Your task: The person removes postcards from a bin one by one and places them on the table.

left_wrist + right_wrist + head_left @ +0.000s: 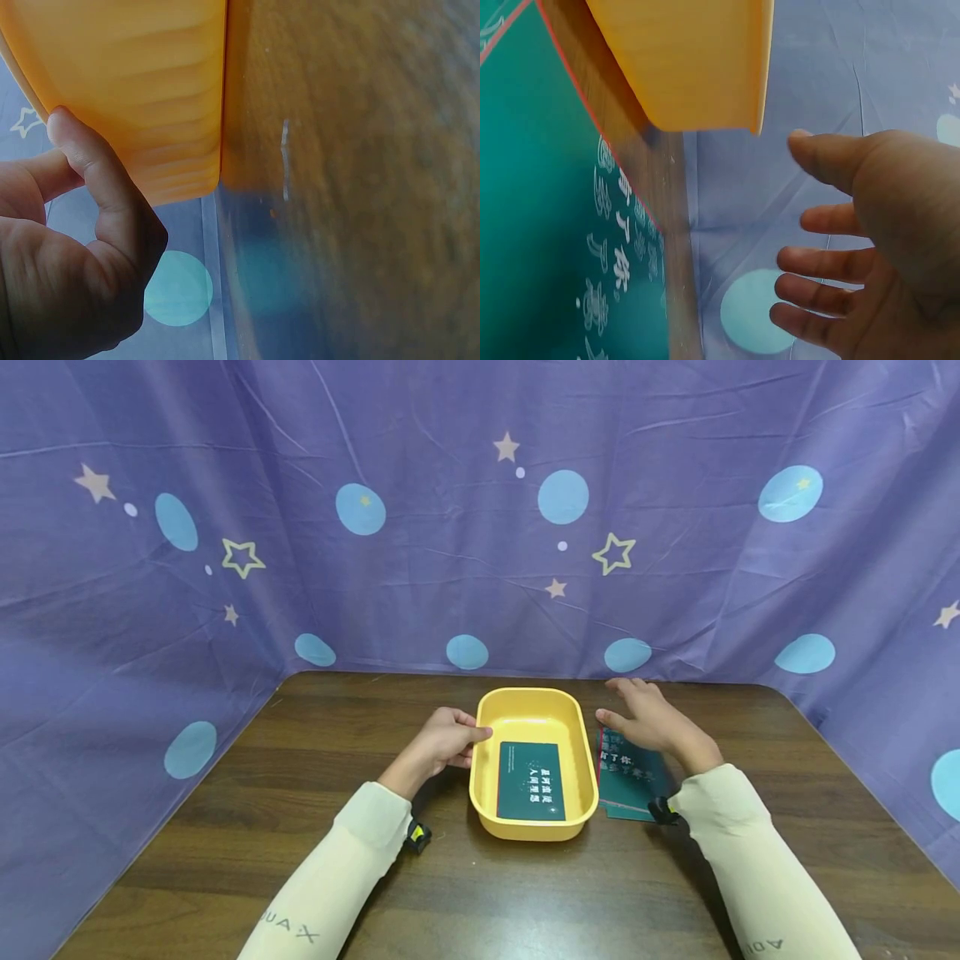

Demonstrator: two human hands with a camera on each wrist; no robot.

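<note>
A yellow plastic tray [588,777] with rounded corners stands on the table, and a dark green card [517,785] with white Chinese writing lies inside it. My left hand [444,742] pinches the tray's left rim, thumb over the edge and fingers against the outer wall. To the right of the tray lie more green cards [637,785] with a red edge, overlapping one another. Above them hovers my right hand [648,718], its fingers spread loosely and nothing in its grasp, as the right wrist view [900,247] also shows.
The brown wooden table [315,760] has its far edge close behind the tray. A purple curtain [435,577] with stars and blue dots hangs behind and along the sides. Each wrist carries a black strap [417,836].
</note>
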